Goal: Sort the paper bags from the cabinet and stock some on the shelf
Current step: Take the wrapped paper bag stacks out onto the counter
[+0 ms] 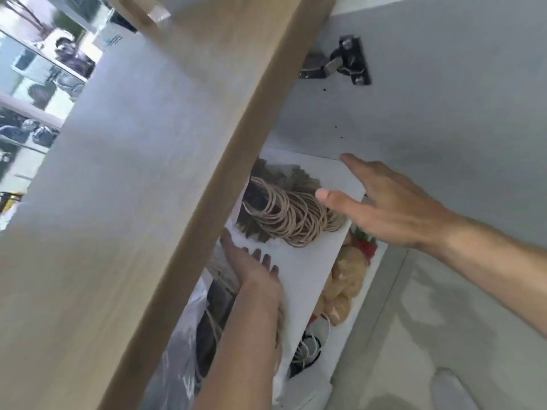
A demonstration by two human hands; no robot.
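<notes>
Brown paper bags (284,208) stand bundled on the cabinet shelf (305,279); my left hand (251,270) and right hand (381,208), both spread and empty, should clasp the stack's two sides squarely.

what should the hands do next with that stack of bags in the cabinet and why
Probably close both hands on the stack of paper bags and draw it out. The left hand is open below it and the right hand open beside its twine handles; neither grips it yet.
</notes>
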